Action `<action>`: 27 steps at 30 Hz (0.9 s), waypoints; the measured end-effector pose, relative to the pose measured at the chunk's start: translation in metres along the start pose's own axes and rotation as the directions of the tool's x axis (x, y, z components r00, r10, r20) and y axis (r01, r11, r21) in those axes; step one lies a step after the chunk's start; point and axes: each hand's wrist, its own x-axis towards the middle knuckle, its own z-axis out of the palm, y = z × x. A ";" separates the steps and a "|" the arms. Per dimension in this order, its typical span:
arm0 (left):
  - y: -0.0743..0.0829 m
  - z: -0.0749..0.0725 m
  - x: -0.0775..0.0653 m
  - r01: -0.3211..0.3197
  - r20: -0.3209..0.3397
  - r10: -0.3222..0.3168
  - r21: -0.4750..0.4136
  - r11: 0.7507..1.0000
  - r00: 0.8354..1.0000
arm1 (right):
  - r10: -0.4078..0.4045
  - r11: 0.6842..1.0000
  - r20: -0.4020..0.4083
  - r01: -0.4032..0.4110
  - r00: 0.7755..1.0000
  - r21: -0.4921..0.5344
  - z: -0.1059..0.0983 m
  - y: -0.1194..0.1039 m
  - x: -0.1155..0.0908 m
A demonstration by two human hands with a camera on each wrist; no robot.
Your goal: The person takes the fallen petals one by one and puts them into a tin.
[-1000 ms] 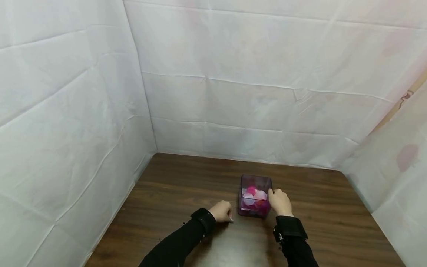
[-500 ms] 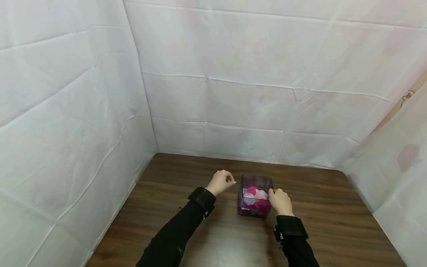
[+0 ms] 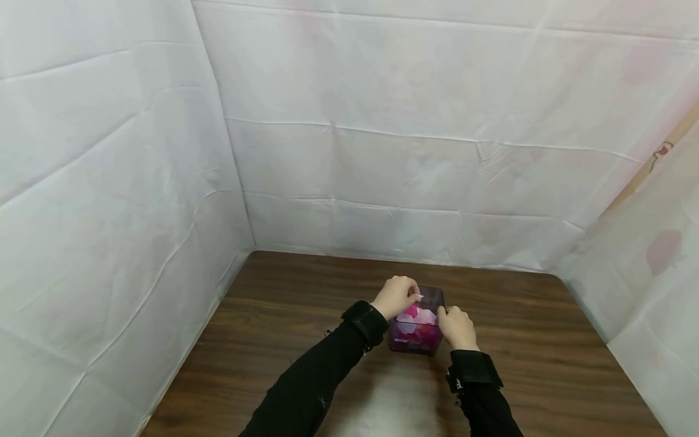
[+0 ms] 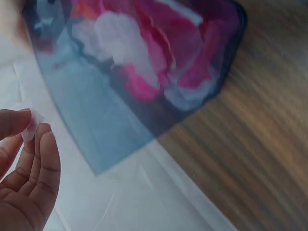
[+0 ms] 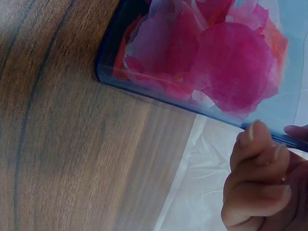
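Observation:
A see-through purple box (image 3: pixel 416 346) stands on the table, holding a heap of thin petals (image 5: pixel 236 67) in magenta, pink, white and orange-red. My right hand (image 3: pixel 457 328) pinches the box's right rim between thumb and fingers, as the right wrist view shows closely. Over the box's left rear part is my left hand (image 3: pixel 394 296), pinching a small pale petal-like scrap (image 4: pixel 32 126) between thumb and fingertips. In the left wrist view the scrap sits beside the box's clear wall (image 4: pixel 82 120), level with its upper part.
The brown wood-grain table (image 3: pixel 306 279) reaches back to a white creased cloth (image 3: pixel 393 170) hung behind it. More cloth hangs along the left (image 3: pixel 136 212) and right sides. Both wrists wear black bands (image 3: pixel 364 323) over black sleeves.
My left hand has risen from the table in front of the box's left side, moved away from me, then right over the box with the scrap. My right hand stays on the rim.

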 end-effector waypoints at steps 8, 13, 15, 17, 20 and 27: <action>0.006 0.007 -0.012 -0.065 0.140 0.055 0.071 0.995 0.989 | -0.005 1.000 0.021 0.005 1.000 0.006 -0.001 -0.005 -0.002; 0.001 0.002 -0.020 -0.113 0.143 0.112 -0.006 0.994 0.983 | 0.003 1.000 0.033 -0.003 0.999 0.013 -0.001 -0.005 -0.004; -0.005 -0.002 -0.025 -0.123 0.083 0.123 -0.008 0.992 0.989 | 0.005 1.000 0.022 -0.005 1.000 0.008 -0.001 -0.006 -0.005; -0.014 -0.007 -0.032 -0.110 0.006 0.110 -0.014 0.994 0.994 | 0.004 1.000 0.017 -0.004 1.000 0.006 0.000 -0.008 -0.007; -0.032 -0.012 -0.048 -0.047 -0.118 0.040 -0.056 0.997 0.992 | 0.006 1.000 0.021 -0.006 1.000 0.015 0.001 -0.013 -0.007; -0.078 -0.010 -0.093 0.116 -0.279 -0.156 -0.153 0.981 0.947 | -0.007 1.000 0.017 0.007 1.000 0.018 0.005 -0.018 0.001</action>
